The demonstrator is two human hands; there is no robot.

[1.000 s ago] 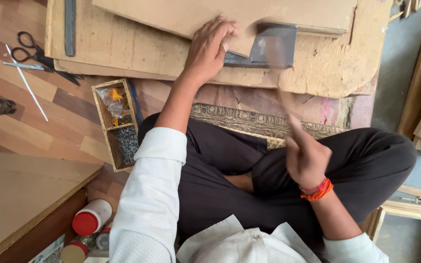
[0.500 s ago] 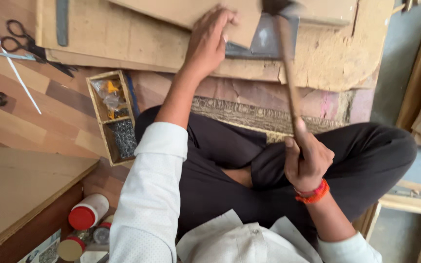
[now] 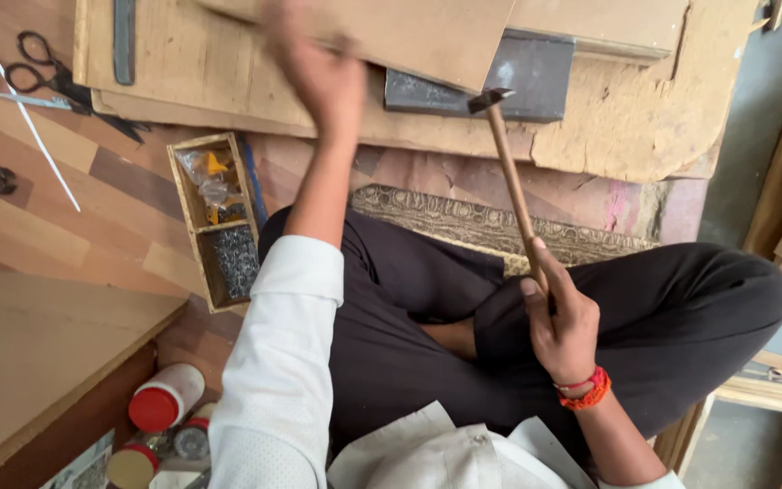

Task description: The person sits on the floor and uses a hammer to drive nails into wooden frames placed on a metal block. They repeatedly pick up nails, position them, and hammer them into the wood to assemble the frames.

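1. The right hand [image 3: 561,321] is closed in a full grip around the lower end of a hammer [image 3: 510,177], thumb lying up along the wooden handle. The hand sits above the person's crossed legs, with a red and orange band on the wrist.
2. The hammer handle runs up and slightly left from that hand. Its dark metal head is over the lower edge of a grey metal block [image 3: 522,77]; whether head and block are touching cannot be told.
3. The left hand [image 3: 314,77] is blurred. It hangs over the front edge of a thin brown board [image 3: 409,32], fingers loosely curled. Whether it holds anything, or is touching the board, cannot be told.
4. The thin brown board lies partly over the grey metal block. Both rest on a large, rough-edged wooden slab [image 3: 626,118] lying on the floor in front of the person.
5. A small wooden box [image 3: 214,217] stands on the floor beside the left knee, in two compartments: yellow items in clear wrap in the far one, small dark nails in the near one.
6. Black scissors [image 3: 42,77] and a white strip [image 3: 38,136] lie on the wood floor at far left, well apart from both hands.
7. A white jar with a red lid [image 3: 163,398] lies at lower left, next to a plain board.
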